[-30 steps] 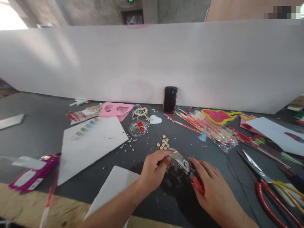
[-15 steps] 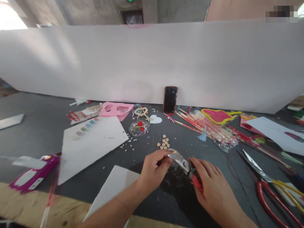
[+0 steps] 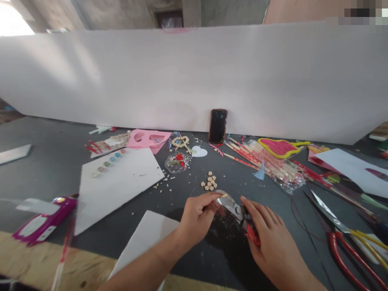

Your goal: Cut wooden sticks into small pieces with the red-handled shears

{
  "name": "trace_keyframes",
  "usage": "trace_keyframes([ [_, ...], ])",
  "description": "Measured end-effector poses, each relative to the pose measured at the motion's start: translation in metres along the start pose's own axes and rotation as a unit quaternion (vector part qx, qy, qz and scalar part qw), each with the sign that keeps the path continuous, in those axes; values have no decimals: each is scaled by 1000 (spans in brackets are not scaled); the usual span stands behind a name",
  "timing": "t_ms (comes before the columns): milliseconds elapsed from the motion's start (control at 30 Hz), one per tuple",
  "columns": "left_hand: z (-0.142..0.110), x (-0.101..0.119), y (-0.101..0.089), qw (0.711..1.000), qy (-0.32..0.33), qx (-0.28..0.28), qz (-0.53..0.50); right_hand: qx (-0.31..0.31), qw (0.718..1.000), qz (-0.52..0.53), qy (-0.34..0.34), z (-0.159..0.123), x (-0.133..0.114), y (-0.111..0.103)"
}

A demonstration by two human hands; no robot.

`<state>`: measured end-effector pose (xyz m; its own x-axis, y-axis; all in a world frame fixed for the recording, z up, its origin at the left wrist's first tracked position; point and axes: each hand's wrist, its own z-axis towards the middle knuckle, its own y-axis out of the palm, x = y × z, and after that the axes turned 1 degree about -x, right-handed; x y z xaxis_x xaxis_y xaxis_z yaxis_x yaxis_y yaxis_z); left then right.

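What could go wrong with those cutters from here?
The red-handled pruning shears have their blades right by the left hand, which might get nipped. The small pale piece at the blades could spring away if cut. The nearby flower-shaped beads might get knocked.

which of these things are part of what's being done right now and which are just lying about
In use, it seems:
- red-handled cutter, in the right hand
- pale piece at its blades, apparently pinched by the left hand
- probably the flower-shaped beads close by

Apparently just lying about:
- scissors
- propped phone
- white heart
- purple device
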<state>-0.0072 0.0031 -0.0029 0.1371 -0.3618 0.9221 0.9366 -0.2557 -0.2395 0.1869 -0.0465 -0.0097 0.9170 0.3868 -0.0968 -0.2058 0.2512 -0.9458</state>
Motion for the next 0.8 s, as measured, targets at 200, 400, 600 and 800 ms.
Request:
trace_keyframes([
  [200,0,3,0,1000,-9,-13,-1,-13,1000,17,2,0,-1,-2],
  [400,-1,3,3,1000,-21,-12,2,-20,1000,10,-1,0,0,-4],
  [600,-3,-2,3,1000,-19,7,2,-16,1000,10,5,1,-2,-6],
  [800,-3,-7,4,999,-21,37,19,-10,1000,-14,7,1,-1,-3],
])
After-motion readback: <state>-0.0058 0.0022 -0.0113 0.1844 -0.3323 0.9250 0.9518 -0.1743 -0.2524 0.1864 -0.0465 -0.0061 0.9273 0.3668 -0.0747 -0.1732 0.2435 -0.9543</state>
